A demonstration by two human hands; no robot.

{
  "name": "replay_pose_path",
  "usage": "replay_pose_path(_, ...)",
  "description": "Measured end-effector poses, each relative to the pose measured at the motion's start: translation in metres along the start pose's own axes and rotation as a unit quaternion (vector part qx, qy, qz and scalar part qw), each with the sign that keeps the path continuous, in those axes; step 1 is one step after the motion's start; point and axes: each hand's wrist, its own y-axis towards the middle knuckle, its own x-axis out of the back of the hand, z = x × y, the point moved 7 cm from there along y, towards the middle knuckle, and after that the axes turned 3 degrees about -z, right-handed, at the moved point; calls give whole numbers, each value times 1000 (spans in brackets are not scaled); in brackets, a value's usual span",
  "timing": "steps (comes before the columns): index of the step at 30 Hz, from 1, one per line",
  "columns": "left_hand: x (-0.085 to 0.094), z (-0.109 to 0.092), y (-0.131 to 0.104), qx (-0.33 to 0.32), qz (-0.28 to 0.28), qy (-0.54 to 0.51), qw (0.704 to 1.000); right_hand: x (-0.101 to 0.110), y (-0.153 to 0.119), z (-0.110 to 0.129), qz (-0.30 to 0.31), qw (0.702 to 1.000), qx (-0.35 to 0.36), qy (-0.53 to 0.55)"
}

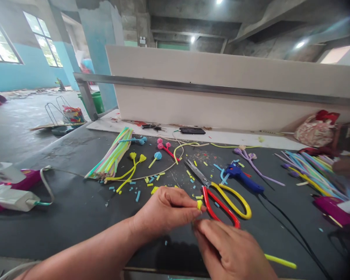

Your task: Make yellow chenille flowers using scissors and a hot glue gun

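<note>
My left hand (pixel 170 208) is closed, its thumb and forefinger pinching a small folded yellow pipe cleaner tip (pixel 199 204). Fingers curled, my right hand (pixel 233 249) meets it just below. A yellow pipe cleaner (pixel 280 261) sticks out to the right from under my right hand; whether it joins the pinched tip is hidden. Just beyond both hands lie scissors (pixel 202 175) with one red and one yellow handle, blades apart. A blue glue gun (pixel 245 178) rests to their right. Yellow flower stems (pixel 132 175) and a blue pompom stem (pixel 157 156) lie farther left.
A pipe cleaner bundle (pixel 113 153) lies back left, another (pixel 312 171) at right beside a blurred co-worker's hand (pixel 348 171). Cut scraps (pixel 138 195) litter the dark table. A phone (pixel 192 131) lies near the white board (pixel 192 105). Plugged power strips (pixel 29 179) stand left; the glue gun's cord (pixel 291 223) trails right.
</note>
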Motion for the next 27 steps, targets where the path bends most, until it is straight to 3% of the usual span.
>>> replay_pose_path(4, -3, -17, -1, -85, 26, 156, 984, 12, 3, 1, -1, 999, 10, -36)
replay_pose_path(7, -15, -24, -5, -142, 104, 217, 960, 23, 5, 0, -5, 999, 26, -41)
replay_pose_path(10, -23, -24, -9, -155, 167, 237, 944, 30, 8, -2, -19, 999, 38, -27)
replay_pose_path(14, -26, -19, -10, -108, 206, 195, 953, 32, 10, -8, -19, 999, 31, 6)
replay_pose_path(19, -22, -6, -11, 8, 229, 81, 970, 31, 15, -16, 8, 994, -8, 107)
replay_pose_path(23, -21, 4, -13, 84, 207, -18, 975, 29, 20, -19, 11, 984, -41, 171)
replay_pose_path(27, -25, 7, -15, 114, 185, -126, 968, 25, 19, -19, 6, 979, -46, 200)
